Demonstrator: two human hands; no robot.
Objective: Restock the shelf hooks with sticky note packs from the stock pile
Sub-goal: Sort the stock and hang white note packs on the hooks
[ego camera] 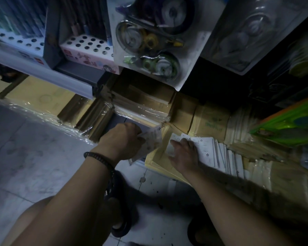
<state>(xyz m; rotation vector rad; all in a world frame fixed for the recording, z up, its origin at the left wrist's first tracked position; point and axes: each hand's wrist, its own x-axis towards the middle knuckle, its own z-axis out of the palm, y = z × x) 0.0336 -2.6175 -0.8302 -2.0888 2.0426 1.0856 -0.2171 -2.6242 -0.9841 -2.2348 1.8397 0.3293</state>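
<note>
Packs (150,142) in left hand (122,139) (pile (209,148) beside)

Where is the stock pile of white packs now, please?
The stock pile lies low, right of centre in the head view, under the right hand, in front of the cardboard box; the left hand grips packs beside it.

- Blister card of tape dispensers (149,41) hung above me, tilted.
- Second clear blister pack (252,32) hung to its right, contents blurred.
- Pink pen box (89,52) with round holes sat on the shelf; a white holed box (16,41) sat left of it.
- Grey shelf rail (43,73) ran below both.
- Shrink-wrapped brown envelope bundles (135,103) were stacked under the shelf.
- Cardboard box (212,121) with green print sat beside them.
- Green packet (288,126) lay at far right.
- Pale tiled floor (34,148); my dark sandal (121,226) stood on it.
</note>
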